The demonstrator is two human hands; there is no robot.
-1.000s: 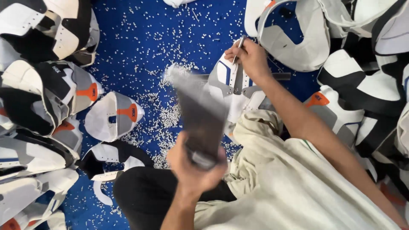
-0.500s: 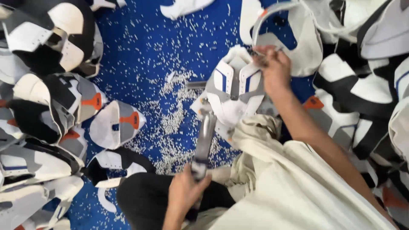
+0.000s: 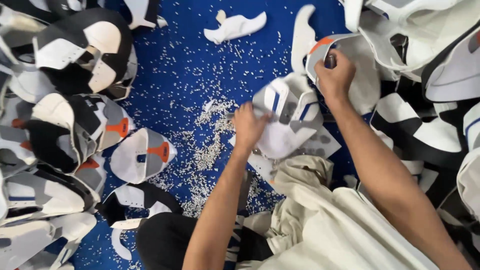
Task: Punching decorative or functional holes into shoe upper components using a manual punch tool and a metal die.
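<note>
Both of our hands worked one white shoe upper (image 3: 290,120) with blue stripes on the blue surface (image 3: 190,65). Our left hand (image 3: 248,125) pressed flat on its near edge; our right hand (image 3: 336,76) pinched its far end. Its long axis ran diagonally, toward upper right.

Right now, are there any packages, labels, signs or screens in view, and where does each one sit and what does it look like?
None in view. Only stitched shoe uppers in white, black and grey with orange tabs, piled left and right on a blue surface strewn with white specks.
The left hand presses a white upper with blue stripes; the right hand grips another upper's edge.
</note>
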